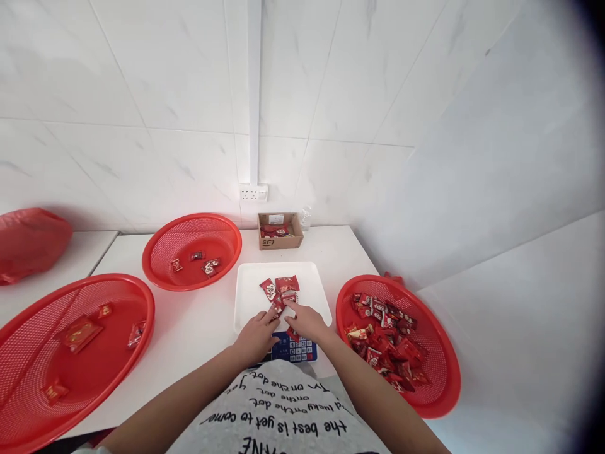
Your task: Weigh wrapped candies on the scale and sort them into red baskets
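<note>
On the white tray of a digital scale (pixel 250 296) lie several small red candy packets (pixel 286 284), one with a white heart-shaped label. My left hand (pixel 255 337) rests at the tray's front left, fingers stretched forward and apart, fingertips at a red packet (pixel 278 308). From the right, my right hand (pixel 309 323) reaches over the tray with its index finger extended toward the same packets. Another red packet (pixel 293 333) shows under my right hand's curled fingers, above the blue keypad (pixel 302 350); those fingers are partly hidden.
A red basket (pixel 447 378) heaped with red packets stands at the right. Two red baskets, one near (pixel 146 309) and one farther back (pixel 236 236), hold a few packets at the left. Behind the scale, a cardboard box (pixel 281 243) holds packets against the wall.
</note>
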Tool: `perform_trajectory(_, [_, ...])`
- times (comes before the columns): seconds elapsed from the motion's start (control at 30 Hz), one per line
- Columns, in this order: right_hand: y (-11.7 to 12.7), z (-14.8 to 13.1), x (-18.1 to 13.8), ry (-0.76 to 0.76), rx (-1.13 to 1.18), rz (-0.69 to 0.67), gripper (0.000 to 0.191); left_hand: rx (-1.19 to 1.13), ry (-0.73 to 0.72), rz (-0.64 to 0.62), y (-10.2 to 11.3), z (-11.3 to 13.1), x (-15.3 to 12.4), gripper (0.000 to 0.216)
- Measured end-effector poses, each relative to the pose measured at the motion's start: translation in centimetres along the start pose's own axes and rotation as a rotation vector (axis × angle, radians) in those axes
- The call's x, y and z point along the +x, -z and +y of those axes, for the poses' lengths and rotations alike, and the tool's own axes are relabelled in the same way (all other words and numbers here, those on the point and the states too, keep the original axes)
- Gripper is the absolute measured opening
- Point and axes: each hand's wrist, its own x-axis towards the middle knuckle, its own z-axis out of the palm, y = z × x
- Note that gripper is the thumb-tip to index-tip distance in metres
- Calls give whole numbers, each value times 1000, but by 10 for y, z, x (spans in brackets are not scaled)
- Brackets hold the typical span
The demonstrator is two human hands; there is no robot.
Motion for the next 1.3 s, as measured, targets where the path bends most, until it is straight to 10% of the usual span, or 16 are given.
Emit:
perform_trajectory(0.63, [20, 30, -31, 9, 345, 52, 49, 68, 84, 158, 3, -22, 39, 55])
perform_trajectory(1.3, [-23, 136, -88, -476, 578, 778, 51, 123, 98, 145, -3, -37, 78, 75])
